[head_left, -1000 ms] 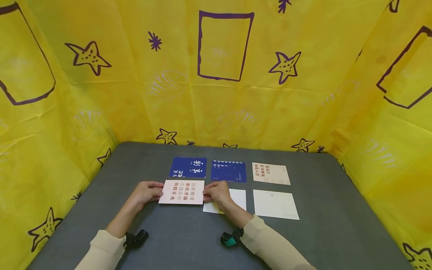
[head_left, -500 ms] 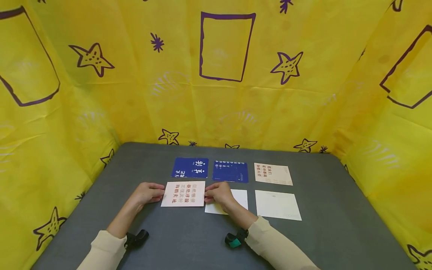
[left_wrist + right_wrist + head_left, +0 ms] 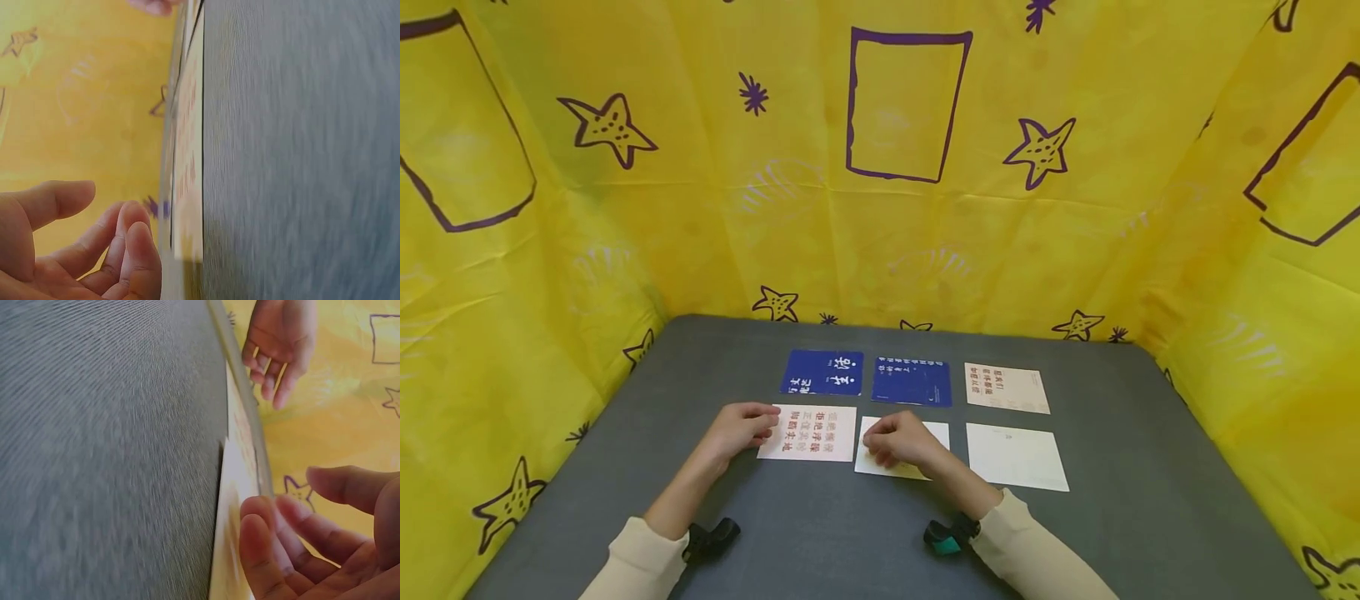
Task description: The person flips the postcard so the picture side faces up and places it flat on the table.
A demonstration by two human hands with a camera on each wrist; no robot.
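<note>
In the head view, a pale pink postcard (image 3: 816, 433) with red characters lies flat at the front left of the card group. My left hand (image 3: 737, 429) hovers at its left edge, holding nothing; in the left wrist view the thumb (image 3: 69, 199) stands apart from loosely bent fingers. Over the middle front white postcard (image 3: 867, 461) is my right hand (image 3: 906, 440), which partly covers it. Its thumb (image 3: 344, 485) and fingers are spread apart with nothing between them in the right wrist view.
Two blue postcards (image 3: 823, 372) and a beige postcard (image 3: 1007, 387) form the back row on the grey table (image 3: 820, 533). Another white postcard (image 3: 1018, 458) lies at the front right. Yellow patterned cloth (image 3: 775, 225) encloses the table's back and sides.
Both hands have let go of the pink postcard, which now lies flat. The right hand has moved right, over the white postcard; the left hand has lifted slightly at the pink one's left edge.
</note>
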